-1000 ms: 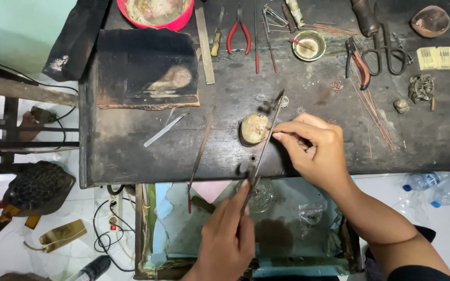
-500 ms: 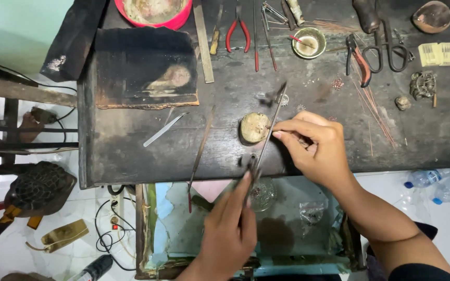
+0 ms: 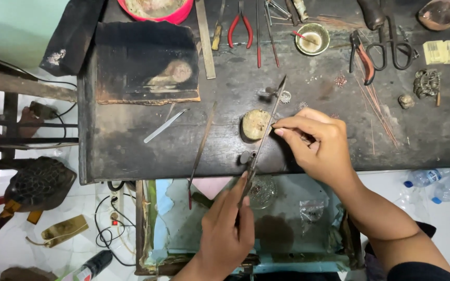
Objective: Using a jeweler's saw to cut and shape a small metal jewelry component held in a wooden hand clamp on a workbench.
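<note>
Fingers (image 3: 287, 125) of the right hand (image 3: 319, 148) are pinched narrow at their tips against the long, thin, grey metal file (image 3: 266, 130), meeting it about midway along its length, just beside the small round tan wooden block (image 3: 254, 125) that sits on the dark, scorched wooden table (image 3: 131, 151). Whether a small piece is held between those fingertips and the file cannot be told; the spot is too small to read. The left hand (image 3: 227, 229) is closed around the file's lower end, its fingers (image 3: 238, 190) wrapped on the handle below the table's near edge, over the pale blue tray (image 3: 173, 208) underneath. The file's long axis runs on a steep diagonal, from the left hand at lower left up and away to its tip at upper right, which ends near a tiny round filigree piece (image 3: 286, 97). So the file lies to the left of the right fingertips and touches them, while it rises up and away from the left hand's grip. The right hand is the nearer one to the working spot on the block; the left holds only the tail. Nearby on the table, apart from both hands, lie a flat silver metal strip (image 3: 165, 126) and a thin dark rod with a red tip (image 3: 200, 151).
</note>
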